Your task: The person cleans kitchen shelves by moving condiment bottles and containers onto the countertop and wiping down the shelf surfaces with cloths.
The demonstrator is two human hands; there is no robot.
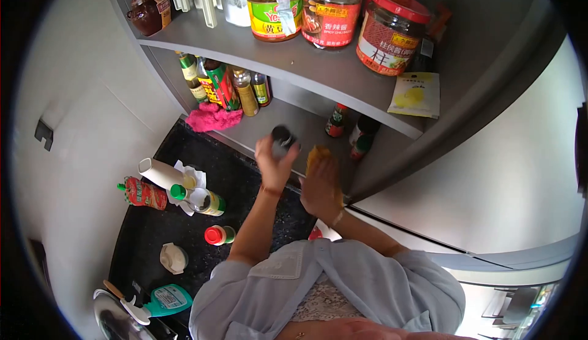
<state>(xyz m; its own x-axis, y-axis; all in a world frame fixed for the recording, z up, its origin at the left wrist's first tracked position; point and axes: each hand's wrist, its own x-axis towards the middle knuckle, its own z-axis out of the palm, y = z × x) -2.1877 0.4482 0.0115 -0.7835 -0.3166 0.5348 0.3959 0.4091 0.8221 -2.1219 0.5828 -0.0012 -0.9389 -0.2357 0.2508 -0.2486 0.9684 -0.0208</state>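
Note:
My left hand [273, 167] is wrapped round a small clear jar with a black lid [283, 136], raised in front of the lower shelf [293, 119]. Its contents are too blurred to make out. Beside it, my right hand [321, 192] presses a yellow cloth [317, 155] at the front of that shelf; part of the cloth is hidden under the fingers. Farther in, to the right, stand a dark bottle with a red cap [336, 120] and a few small dark jars [362, 138]. A pink fluffy cloth [213, 118] lies at the shelf's left end, before several sauce bottles [246, 92].
Overhead, the upper shelf [239, 47] carries sauce jars [331, 12] and a yellow packet [415, 94] at its edge. On the black counter [245, 184] stand a green-capped bottle [205, 200], a red-capped shaker [219, 235], a red pouch [146, 193] and a teal spray bottle [168, 300].

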